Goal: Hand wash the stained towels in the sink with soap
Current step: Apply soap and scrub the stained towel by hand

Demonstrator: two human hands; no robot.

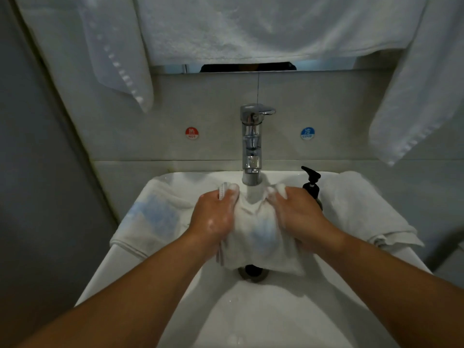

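Observation:
A white towel with a pale blue stain [261, 237] hangs bunched over the white sink [251, 310], right under the chrome faucet [251, 144]. My left hand [213, 214] grips its left side and my right hand [301, 214] grips its right side. Both hands have soap foam on the fingers. A second white towel with a blue stain [153, 219] lies over the sink's left rim. A third white towel [359, 212] lies on the right rim. A black soap pump bottle [312, 184] stands behind my right hand.
White towels hang from above at the left [118, 54], middle [251, 28] and right [416, 96]. Red hot [192, 133] and blue cold [307, 133] stickers flank the faucet. The drain [252, 271] shows below the held towel. A grey wall stands close on the left.

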